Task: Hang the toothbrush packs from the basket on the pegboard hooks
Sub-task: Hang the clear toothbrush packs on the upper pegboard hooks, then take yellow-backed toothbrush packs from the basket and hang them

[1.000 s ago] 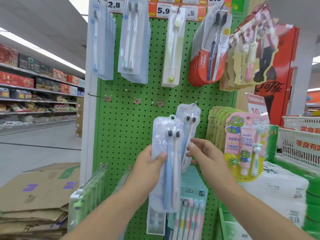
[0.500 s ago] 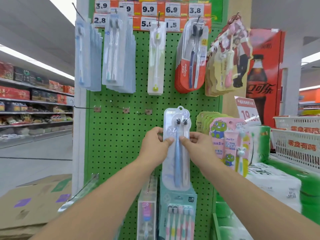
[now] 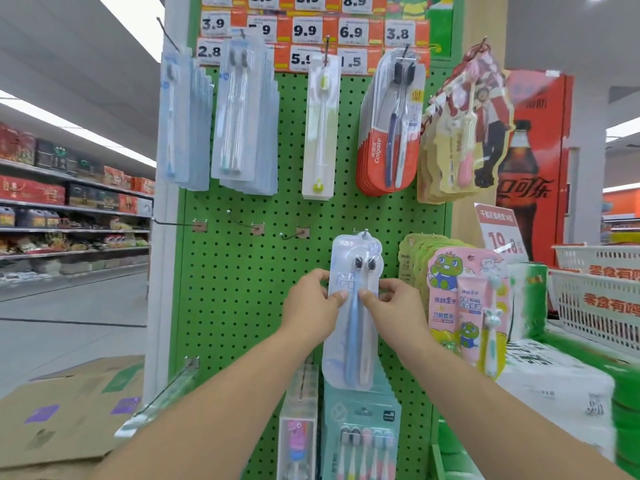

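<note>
Toothbrush pack (image 3: 353, 313) — clear blister with a blue brush and a pale one, dark bristle heads up — sits upright against the green pegboard (image 3: 242, 306), its top hole at the tip of a hook (image 3: 366, 233) in the middle row. Left hand (image 3: 311, 303) pinches the pack's left edge, thumb on the front, fingers behind; grip clamped on the pack. Right hand (image 3: 398, 306) does the same on the right edge, thumb pressed on the front near the blue handle; grip also clamped on the pack. Both forearms reach in from below.

Same row to the left: three bare hooks (image 3: 256, 225), nothing on them. Just right of the pack hang kids' toothpaste-and-brush sets (image 3: 464, 306) with a green cartoon figure. Top row, left to right — clear brush packs (image 3: 242, 116), a single yellow-green brush pack (image 3: 320, 133), red Colgate packs (image 3: 388, 133), yellow-and-pink kids' packs (image 3: 457, 133). Price tags (image 3: 304, 29) run above. Below the held pack, a teal multi-brush pack (image 3: 362, 431) hangs, touching or just under its bottom edge. White baskets (image 3: 595, 289) stand at far right, flattened cardboard (image 3: 69, 417) at lower left.
</note>
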